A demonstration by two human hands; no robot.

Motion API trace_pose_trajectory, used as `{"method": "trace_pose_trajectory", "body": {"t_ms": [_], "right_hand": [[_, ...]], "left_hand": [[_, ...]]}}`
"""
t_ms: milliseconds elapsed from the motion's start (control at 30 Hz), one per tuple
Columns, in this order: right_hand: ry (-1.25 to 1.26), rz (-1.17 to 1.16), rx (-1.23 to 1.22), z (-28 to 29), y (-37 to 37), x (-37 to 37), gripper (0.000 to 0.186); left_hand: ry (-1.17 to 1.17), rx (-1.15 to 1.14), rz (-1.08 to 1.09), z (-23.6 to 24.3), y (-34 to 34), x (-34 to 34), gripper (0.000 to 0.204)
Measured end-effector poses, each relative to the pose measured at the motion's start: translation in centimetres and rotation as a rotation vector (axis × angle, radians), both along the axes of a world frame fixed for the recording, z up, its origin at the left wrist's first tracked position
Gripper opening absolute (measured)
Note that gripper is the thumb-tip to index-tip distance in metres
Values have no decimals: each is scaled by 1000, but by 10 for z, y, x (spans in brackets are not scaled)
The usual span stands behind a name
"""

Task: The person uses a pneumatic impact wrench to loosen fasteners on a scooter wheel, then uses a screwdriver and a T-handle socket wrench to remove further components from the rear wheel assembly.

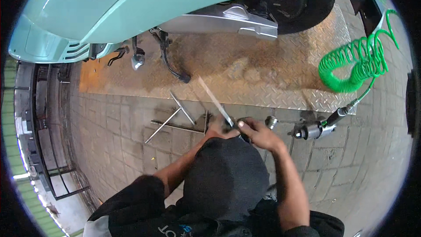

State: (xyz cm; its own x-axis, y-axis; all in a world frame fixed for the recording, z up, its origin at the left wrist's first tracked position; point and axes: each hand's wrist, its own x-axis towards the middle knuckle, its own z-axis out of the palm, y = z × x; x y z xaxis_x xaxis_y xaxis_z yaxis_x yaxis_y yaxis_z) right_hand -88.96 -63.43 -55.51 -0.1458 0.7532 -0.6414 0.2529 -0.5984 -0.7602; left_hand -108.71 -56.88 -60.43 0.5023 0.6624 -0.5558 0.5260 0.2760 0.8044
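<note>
Low in front of me, my right hand [256,134] is closed round the dark end of a long, narrow, flat file-like tool [213,98]. Its pale length points up and to the left, its far tip over the edge of the metal plate. Close beside it, my left hand [218,127] is curled round a dark part just under the tool. That part is mostly hidden, and I cannot make out its kind. A T-shaped wrench [179,108] and a bent metal bar [180,127] lie on the paving left of my hands. To the right stands a metal socket [272,122].
A pneumatic wrench [312,130] lies on the right, joined to a green coiled hose [351,68]. Ahead, a turquoise scooter [144,6] stands over a rusty tread plate [263,87]; its stand [173,68] reaches down. A dark metal rack [41,149] is at far left.
</note>
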Motion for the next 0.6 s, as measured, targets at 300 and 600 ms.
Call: {"method": "trace_pose_trajectory", "body": {"t_ms": [300,600], "right_hand": [[291,-976,203,-19,-17,-54,54],[374,-991,275,-9,-12,-58,39]], "left_hand": [[-406,-95,-393,50,97,96,69],[-411,151,-48,87,147,139,25]]}}
